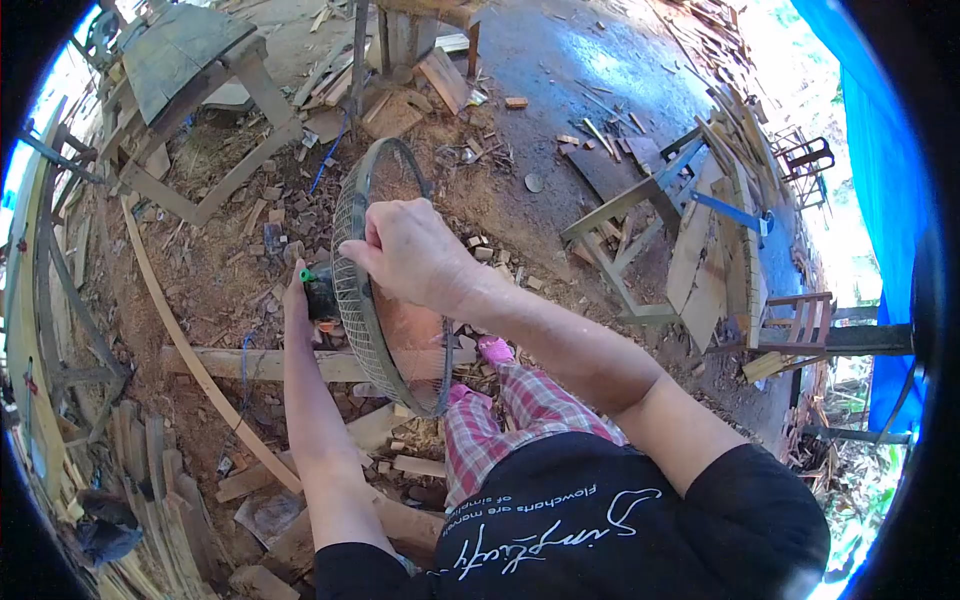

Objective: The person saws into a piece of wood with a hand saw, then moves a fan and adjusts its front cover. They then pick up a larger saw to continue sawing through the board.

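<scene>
An electric fan [372, 318] with a round wire guard stands tilted on edge between my hands, its guard seen from the side. My right hand [415, 250] is closed at the near side of the guard, thumb lying over the rim; its fingertips are hidden. Behind the guard, my left hand [298, 300] holds the dark motor housing [322, 297], next to a green knob [308, 275]. Some of its fingers are hidden behind the housing. Orange-brown ground shows through the ring below my right forearm.
A long wooden beam [270, 364] lies under the fan. Wood scraps and sawdust cover the ground. At left stands a rough wooden table [190, 60]; a wooden frame [625, 260] leans at right, with a blue-handled saw [735, 212] by it. A blue tarp [880, 200] hangs far right.
</scene>
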### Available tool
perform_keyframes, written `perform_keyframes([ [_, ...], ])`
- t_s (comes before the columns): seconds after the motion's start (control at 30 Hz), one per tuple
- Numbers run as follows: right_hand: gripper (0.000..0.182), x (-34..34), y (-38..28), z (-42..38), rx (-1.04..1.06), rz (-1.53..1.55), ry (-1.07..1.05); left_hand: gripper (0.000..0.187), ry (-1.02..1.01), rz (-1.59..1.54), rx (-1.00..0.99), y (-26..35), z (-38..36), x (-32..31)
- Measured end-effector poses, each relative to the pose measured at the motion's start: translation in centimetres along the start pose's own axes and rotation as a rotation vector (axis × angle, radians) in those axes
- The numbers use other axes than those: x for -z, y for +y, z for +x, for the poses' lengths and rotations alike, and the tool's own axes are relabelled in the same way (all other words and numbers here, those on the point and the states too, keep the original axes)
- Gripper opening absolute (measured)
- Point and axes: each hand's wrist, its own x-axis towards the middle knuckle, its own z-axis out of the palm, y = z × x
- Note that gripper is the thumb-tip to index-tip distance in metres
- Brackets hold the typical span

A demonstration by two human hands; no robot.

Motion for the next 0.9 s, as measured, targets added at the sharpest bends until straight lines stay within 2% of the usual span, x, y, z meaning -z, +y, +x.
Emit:
perform_keyframes([
  [0.03,0.034,0.5,0.2,-0.2,-0.005,0.002,0.006,0.05,-0.003,0.007,0.002,0.0,0.0,-0.3],
  [0.1,0.034,2.1,1.0,-1.0,0.035,0.063,0.035,0.049,0.193,0.074,-0.05,0.1,-0.2,-1.0],
  [0.2,0.034,4.6,4.1,-3.2,-0.008,0.027,0.099,0.048,0.175,0.241,-0.148,0.9,-2.0,-1.6],
  [0.3,0.031,6.7,8.3,-6.8,-0.152,-0.011,0.094,0.046,0.166,0.368,-0.226,-0.2,1.2,1.2],
  [0.37,0.029,7.5,11.5,-9.7,-0.245,-0.029,0.068,0.048,0.145,0.292,-0.207,-0.2,0.3,0.3],
  [0.43,0.029,8.2,14.3,-12.8,-0.314,-0.036,0.049,0.048,0.254,0.228,-0.195,0.8,-2.0,-1.5],
  [0.47,0.028,8.4,15.6,-14.4,-0.347,-0.076,0.039,0.05,0.101,0.112,-0.226,0.3,-0.9,0.1],
  [0.5,0.028,8.6,16.8,-15.9,-0.381,-0.116,0.028,0.05,0.091,0.123,-0.225,0.5,-1.0,0.6],
  [0.57,0.025,8.7,18.8,-18.7,-0.416,-0.137,0.035,0.047,0.231,0.214,-0.375,0.7,-2.0,1.1],
  [0.6,0.023,8.6,19.6,-19.9,-0.438,-0.161,0.028,0.047,0.234,0.218,-0.384,1.0,-3.1,1.3],
  [0.7,0.016,7.8,21.9,-22.8,-0.367,-0.169,0.071,0.042,0.387,0.209,-0.511,2.4,-6.6,1.8],
  [0.77,0.014,6.5,24.6,-24.3,-0.25,-0.237,0.09,0.033,0.436,0.044,-0.571,2.7,-8.6,3.5],
  [0.83,0.016,6.3,25.6,-24.5,-0.347,-0.195,-0.005,0.028,0.418,0.009,-0.771,2.7,-10.7,3.9],
  [0.9,0.019,5.8,24.5,-23.8,-0.225,-0.125,-0.047,0.024,0.47,-0.108,-0.871,2.8,-14.8,2.6],
])
